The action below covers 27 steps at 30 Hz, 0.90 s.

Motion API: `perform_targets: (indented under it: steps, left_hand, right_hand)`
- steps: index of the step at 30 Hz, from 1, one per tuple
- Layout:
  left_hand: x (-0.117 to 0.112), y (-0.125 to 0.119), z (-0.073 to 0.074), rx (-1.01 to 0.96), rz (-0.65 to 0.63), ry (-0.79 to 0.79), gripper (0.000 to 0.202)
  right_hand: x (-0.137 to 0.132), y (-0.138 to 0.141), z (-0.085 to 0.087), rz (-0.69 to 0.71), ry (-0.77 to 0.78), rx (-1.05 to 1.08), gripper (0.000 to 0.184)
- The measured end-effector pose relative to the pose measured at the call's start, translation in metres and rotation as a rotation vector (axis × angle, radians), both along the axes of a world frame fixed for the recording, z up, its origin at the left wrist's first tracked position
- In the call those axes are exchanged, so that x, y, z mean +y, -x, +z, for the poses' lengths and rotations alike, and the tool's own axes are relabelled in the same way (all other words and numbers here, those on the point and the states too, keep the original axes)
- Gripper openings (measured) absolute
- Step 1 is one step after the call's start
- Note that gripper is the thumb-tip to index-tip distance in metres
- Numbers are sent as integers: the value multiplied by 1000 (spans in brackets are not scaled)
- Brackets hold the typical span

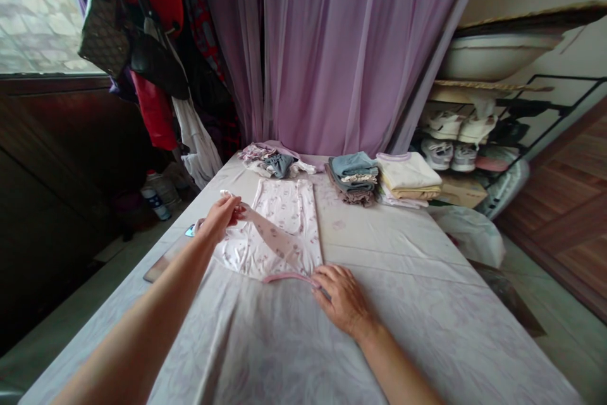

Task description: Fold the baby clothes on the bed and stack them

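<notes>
Floral top (268,215) lies spread on the sheet-covered table (403,323), right in front of the person, its pink-trimmed edge (289,277) on the near side. The left hand (220,218) is at about 10 o'clock from the top, fingers pinched together on a white corner and raising it slightly. From that pinch a sheer band (272,234) of the cloth runs diagonally down across the top, and it looks pulled taut. The right hand (339,301) rests at about 4 o'clock, its fingers (322,275) on the pink trim; whether they are clamped on it or just pressing it flat, I can't tell from here. Holding opposite ends like this seems to keep the cloth stretched and stop it sliding.

Beyond the top, at 12 o'clock, sits a loose heap of clothes (277,162), with folded stacks (379,179) at about 1 o'clock, set back at the far end of the table, clear of the hands. A lilac curtain (327,45) hangs behind them, bags (104,35) hang at 11 o'clock, and shoes (455,139) sit on a rack at 2 o'clock.
</notes>
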<state>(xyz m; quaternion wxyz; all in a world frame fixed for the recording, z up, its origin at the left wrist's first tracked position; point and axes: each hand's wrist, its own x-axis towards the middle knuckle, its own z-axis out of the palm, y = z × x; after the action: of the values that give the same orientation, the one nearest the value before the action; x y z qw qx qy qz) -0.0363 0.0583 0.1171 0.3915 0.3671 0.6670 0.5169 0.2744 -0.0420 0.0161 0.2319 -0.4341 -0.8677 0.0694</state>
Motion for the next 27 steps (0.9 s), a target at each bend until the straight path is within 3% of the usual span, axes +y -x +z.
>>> perform_targets:
  steps: [4,9,12,18,22,27]
  left_hand:
    - [26,-32,14,41,-94,-64,22]
    - [77,-82,23,118,-221,-16,20]
    - [109,-116,10,168,-284,69,18]
    - [154,-161,-40,268,-347,199,17]
    - [169,-172,-61,396,-365,241,25]
    - [166,-162,-64,639,-367,229,37]
  right_hand:
    - [2,4,3,-40,-1,-17,32]
    - [2,6,2,-51,46,12,19]
    - [2,5,3,-44,60,55,18]
    - [3,3,7,-51,124,132,17]
    - [3,3,7,-63,167,163,18]
    - [6,1,6,-61,169,188,17]
